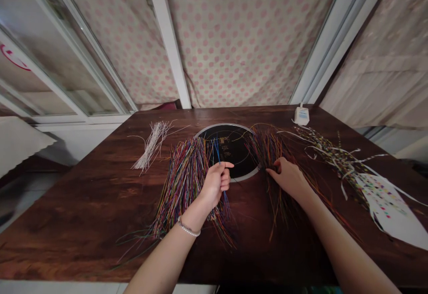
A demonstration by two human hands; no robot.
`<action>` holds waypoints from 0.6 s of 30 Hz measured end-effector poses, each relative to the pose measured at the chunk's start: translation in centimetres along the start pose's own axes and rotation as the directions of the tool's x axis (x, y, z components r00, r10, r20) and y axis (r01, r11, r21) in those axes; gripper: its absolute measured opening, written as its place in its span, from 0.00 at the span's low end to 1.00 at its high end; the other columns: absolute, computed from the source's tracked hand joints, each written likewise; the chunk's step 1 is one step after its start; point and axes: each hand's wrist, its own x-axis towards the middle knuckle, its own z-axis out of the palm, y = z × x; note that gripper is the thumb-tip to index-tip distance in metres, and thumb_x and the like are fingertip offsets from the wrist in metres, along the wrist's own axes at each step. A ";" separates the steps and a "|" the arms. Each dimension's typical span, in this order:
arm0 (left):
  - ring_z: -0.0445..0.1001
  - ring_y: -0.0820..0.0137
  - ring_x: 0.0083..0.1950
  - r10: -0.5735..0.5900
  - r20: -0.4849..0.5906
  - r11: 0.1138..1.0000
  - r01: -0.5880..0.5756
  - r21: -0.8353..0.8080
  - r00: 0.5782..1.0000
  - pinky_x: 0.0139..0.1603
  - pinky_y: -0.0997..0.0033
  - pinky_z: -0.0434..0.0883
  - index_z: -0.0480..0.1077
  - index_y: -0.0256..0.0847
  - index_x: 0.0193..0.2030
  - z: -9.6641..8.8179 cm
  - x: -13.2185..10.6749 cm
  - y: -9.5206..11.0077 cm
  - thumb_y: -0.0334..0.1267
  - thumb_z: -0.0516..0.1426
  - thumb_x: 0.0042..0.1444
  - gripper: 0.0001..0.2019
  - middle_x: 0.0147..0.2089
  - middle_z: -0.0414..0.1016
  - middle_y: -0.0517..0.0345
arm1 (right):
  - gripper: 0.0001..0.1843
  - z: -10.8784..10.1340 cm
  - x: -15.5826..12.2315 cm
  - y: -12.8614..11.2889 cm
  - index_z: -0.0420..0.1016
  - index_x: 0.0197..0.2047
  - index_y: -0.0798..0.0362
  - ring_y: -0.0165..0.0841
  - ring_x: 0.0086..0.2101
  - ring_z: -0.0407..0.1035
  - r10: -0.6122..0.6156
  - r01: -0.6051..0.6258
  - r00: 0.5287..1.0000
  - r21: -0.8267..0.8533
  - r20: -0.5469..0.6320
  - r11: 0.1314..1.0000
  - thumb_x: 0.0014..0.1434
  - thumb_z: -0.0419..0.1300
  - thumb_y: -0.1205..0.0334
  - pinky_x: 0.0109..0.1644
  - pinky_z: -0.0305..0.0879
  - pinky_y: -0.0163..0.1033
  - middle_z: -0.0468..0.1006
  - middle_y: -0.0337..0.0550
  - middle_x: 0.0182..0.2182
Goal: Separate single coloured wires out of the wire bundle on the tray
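My left hand is closed around a thin bunch of blue strands, which stick out above and below the fist. Its index finger points to the right. Left of it lies a large pile of multicoloured thin strands, like wires or threads. My right hand has thumb and fingers pinched at a darker pile of brown and orange strands. Whether single strands are between those fingertips is too fine to make out. Between the two piles shows a round black glass plate with a silver rim.
A bundle of white strands lies at the left of the dark wooden table. On the right are speckled strips, a white sheet with coloured spots and a small white box. Dotted curtains hang behind.
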 end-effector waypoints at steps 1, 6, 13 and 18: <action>0.43 0.82 0.16 -0.005 0.027 1.000 0.005 0.021 1.000 0.15 0.83 0.44 0.66 0.35 0.35 0.1 0.0 -0.1 0.39 0.51 0.57 0.09 0.17 0.44 0.71 | 0.13 0.0 0.1 0.1 0.66 0.34 0.53 0.35 0.27 0.66 -0.003 0.002 1.000 0.013 0.005 1.000 0.51 0.56 0.52 0.29 0.56 0.38 0.71 0.43 0.26; 0.53 0.80 0.19 -0.029 0.196 0.997 0.013 0.082 0.980 0.21 0.78 0.59 0.68 0.34 0.38 0.3 -0.3 -0.4 0.44 0.53 0.56 0.13 0.19 0.51 0.67 | 0.12 -1.1 -0.2 -1.4 0.70 0.31 0.54 0.34 0.29 0.66 -0.052 0.090 0.988 0.274 -0.143 0.958 0.51 0.57 0.53 0.33 0.58 0.38 0.72 0.44 0.28; 0.59 0.79 0.21 -0.343 0.534 0.938 0.257 0.231 0.773 0.24 0.75 0.64 0.68 0.34 0.37 0.8 -1.4 -0.7 0.47 0.53 0.54 0.15 0.21 0.54 0.66 | 0.24 -2.6 -2.4 -5.5 0.70 0.48 0.58 0.20 0.15 0.48 -0.400 -0.165 0.849 0.893 0.344 0.418 0.52 0.57 0.50 0.18 0.43 0.30 0.61 0.30 0.16; 0.62 0.78 0.21 -0.420 0.558 0.904 0.273 0.330 0.716 0.25 0.73 0.67 0.69 0.33 0.37 1.2 -1.7 -0.9 0.49 0.53 0.55 0.17 0.21 0.56 0.65 | 0.14 -2.2 -2.7 -5.4 0.74 0.33 0.58 0.22 0.18 0.60 -0.462 -0.232 0.818 0.931 0.343 0.281 0.51 0.61 0.54 0.20 0.55 0.29 0.66 0.34 0.16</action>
